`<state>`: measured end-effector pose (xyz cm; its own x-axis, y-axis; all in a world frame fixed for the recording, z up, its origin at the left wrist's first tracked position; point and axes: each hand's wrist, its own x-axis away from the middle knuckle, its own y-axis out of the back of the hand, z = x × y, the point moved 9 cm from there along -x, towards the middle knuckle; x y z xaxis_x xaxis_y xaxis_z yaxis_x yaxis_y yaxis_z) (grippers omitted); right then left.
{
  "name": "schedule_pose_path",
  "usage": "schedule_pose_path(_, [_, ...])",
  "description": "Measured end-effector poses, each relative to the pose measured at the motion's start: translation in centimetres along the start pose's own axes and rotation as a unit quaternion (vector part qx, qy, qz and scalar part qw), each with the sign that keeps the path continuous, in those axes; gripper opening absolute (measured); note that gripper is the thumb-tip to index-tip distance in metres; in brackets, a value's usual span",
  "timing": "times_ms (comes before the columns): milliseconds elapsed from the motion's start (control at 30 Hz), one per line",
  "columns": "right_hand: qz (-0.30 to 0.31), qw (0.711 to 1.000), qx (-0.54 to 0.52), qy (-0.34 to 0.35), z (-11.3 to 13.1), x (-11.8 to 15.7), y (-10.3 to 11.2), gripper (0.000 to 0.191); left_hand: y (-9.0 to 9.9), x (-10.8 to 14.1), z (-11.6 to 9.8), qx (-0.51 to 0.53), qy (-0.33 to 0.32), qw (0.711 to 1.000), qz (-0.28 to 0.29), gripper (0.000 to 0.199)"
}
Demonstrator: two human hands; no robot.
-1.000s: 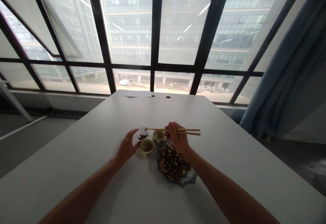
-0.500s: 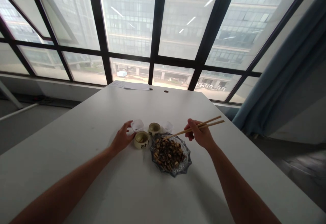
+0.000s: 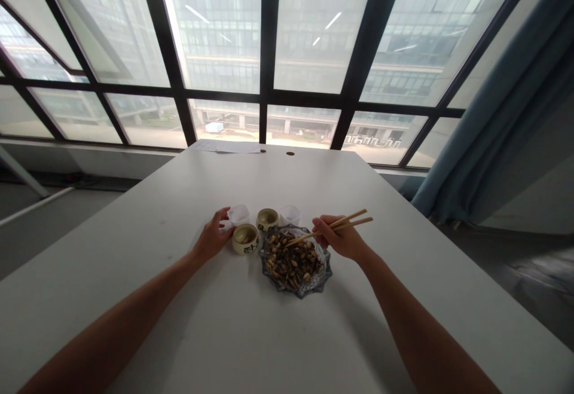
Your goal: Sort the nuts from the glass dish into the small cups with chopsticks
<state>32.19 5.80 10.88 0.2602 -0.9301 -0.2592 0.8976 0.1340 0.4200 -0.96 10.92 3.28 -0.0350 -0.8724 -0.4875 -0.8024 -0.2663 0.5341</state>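
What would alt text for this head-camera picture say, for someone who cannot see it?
At a white table by large windows, the right hand holds chopsticks with their tips over a glass dish of mixed seeds. The left hand touches a small white cup beside two ceramic cups.

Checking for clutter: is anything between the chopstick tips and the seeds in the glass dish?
Nothing visible. The chopsticks in the right hand slant down with their tips already over the seeds in the glass dish; the cups stand behind it.
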Motion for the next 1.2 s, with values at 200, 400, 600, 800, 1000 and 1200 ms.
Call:
schedule_pose_path(200, [-0.049, 0.998, -0.022, -0.023, -0.6, 0.1, 0.9, 0.060, -0.2, 0.0, -0.2, 0.003, -0.009, 1.000, 0.012, 0.052])
schedule_pose_path(400, [-0.059, 0.996, -0.042, -0.058, -1.4, 0.1, 1.4, 0.064, -0.3, 0.0, -0.3, 0.000, -0.009, 1.000, 0.014, 0.049])
schedule_pose_path(600, [-0.031, 0.998, -0.004, -0.049, -0.8, 0.3, 1.7, 0.060, -0.5, 0.0, -0.3, -0.006, -0.010, 1.000, 0.021, 0.048])
schedule_pose_path(800, [-0.056, 0.997, -0.025, -0.052, -0.6, 0.4, 2.3, 0.060, -0.5, 0.1, -0.6, -0.008, -0.017, 0.999, 0.029, 0.044])
schedule_pose_path(1000, [-0.123, 0.989, -0.060, -0.056, -0.7, 0.4, 3.5, 0.062, -0.4, 0.1, -1.0, -0.003, -0.032, 0.999, 0.026, 0.041])
schedule_pose_path(1200, [-0.153, 0.982, -0.090, -0.065, -1.6, 0.4, 4.5, 0.063, -0.2, 0.0, -0.6, -0.010, -0.022, 1.000, 0.011, 0.052])
